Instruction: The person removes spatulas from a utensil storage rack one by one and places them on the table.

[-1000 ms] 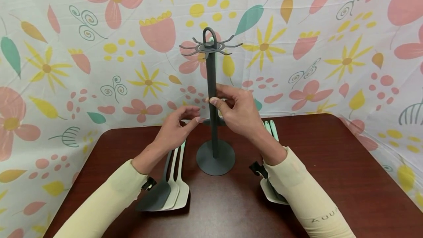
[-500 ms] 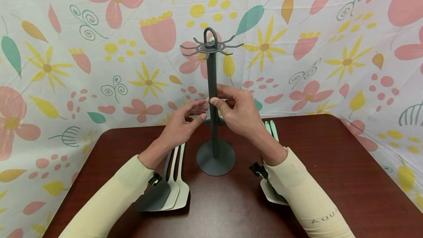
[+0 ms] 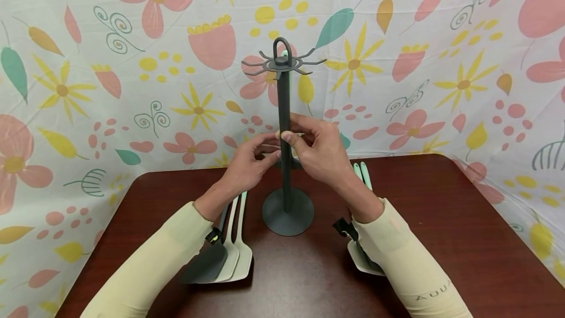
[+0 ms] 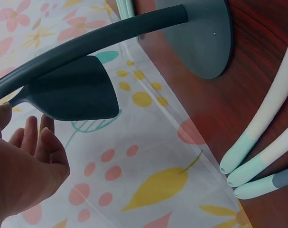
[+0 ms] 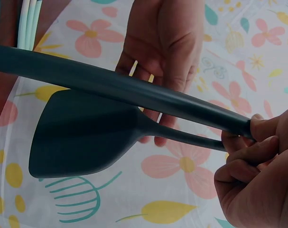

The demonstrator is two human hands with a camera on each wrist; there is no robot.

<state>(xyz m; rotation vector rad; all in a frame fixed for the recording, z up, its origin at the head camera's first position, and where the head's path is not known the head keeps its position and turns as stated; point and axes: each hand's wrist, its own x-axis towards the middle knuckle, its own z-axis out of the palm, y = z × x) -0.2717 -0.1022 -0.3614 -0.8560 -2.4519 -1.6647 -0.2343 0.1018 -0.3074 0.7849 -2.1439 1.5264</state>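
Observation:
A dark grey utensil stand stands upright on the table, with a round base and a ring of hooks at its top. My right hand grips its pole about midway, thumb in front and a fingertip showing past the far side. Behind the pole hangs a dark spatula, blade down; its neck runs up behind my right fingers in the right wrist view. Left of the pole is my left hand, its loosely bent fingers reaching to the spatula's neck. In the left wrist view the blade lies just beyond those fingers.
Several utensils with pale and dark heads lie left of the stand on the brown table. More mint-handled utensils lie to the right, partly under my right forearm. A floral cloth hangs behind the table.
My left hand has moved right and slightly up, closer to the pole and the spatula behind it. My right hand keeps its grip on the stand.

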